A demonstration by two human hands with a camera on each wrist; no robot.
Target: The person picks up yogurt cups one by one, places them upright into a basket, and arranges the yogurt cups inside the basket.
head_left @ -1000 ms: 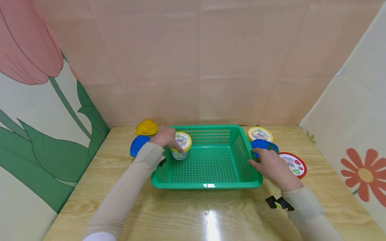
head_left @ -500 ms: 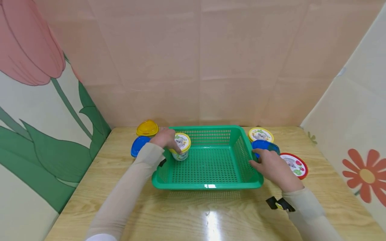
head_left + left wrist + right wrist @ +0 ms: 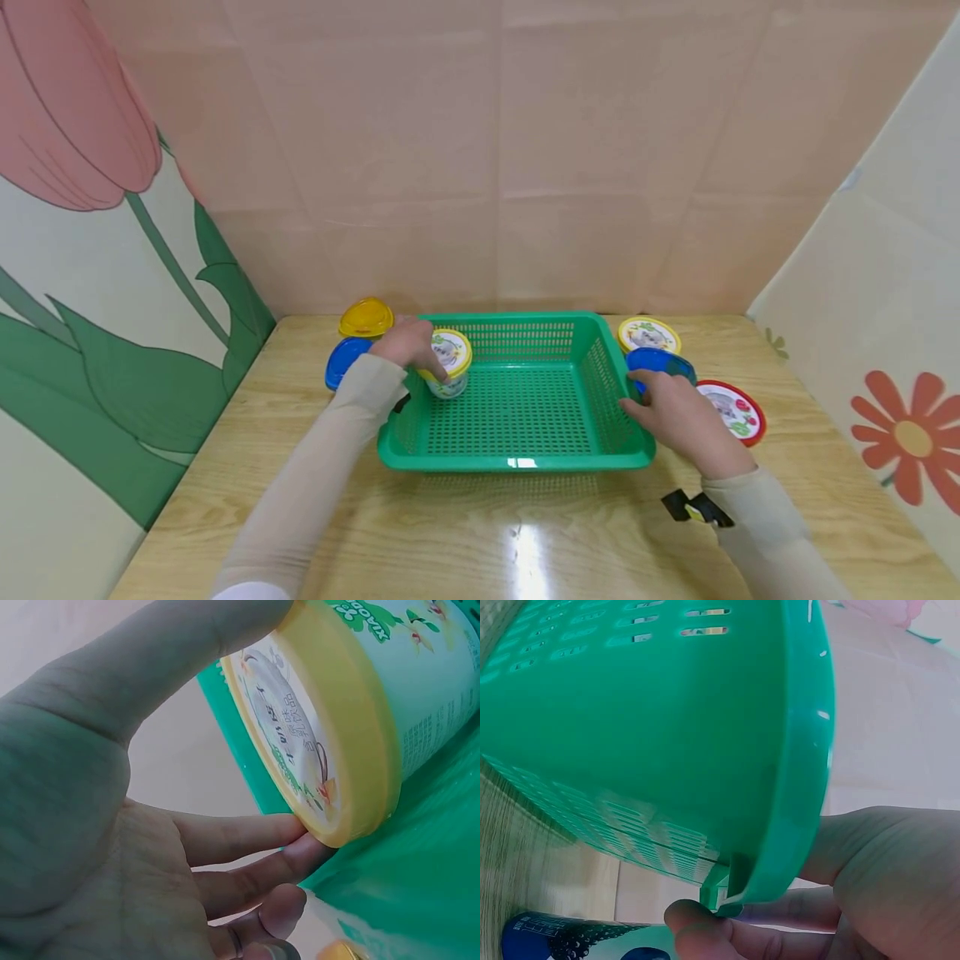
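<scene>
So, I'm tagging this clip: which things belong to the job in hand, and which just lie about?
In the job:
green basket, rim gripped by the right hand
yellow-lidded tub inside it, held by the left hand

Apparently lying about:
yellow-topped container and blue-topped container, left of the basket
second yellow-lidded tub, blue-lidded container and red-lidded tub, right

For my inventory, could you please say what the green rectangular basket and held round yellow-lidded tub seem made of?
Green rectangular basket: likely glossy plastic; bright rim highlights. Round yellow-lidded tub: probably satin plastic, judging by its smooth lid.
</scene>
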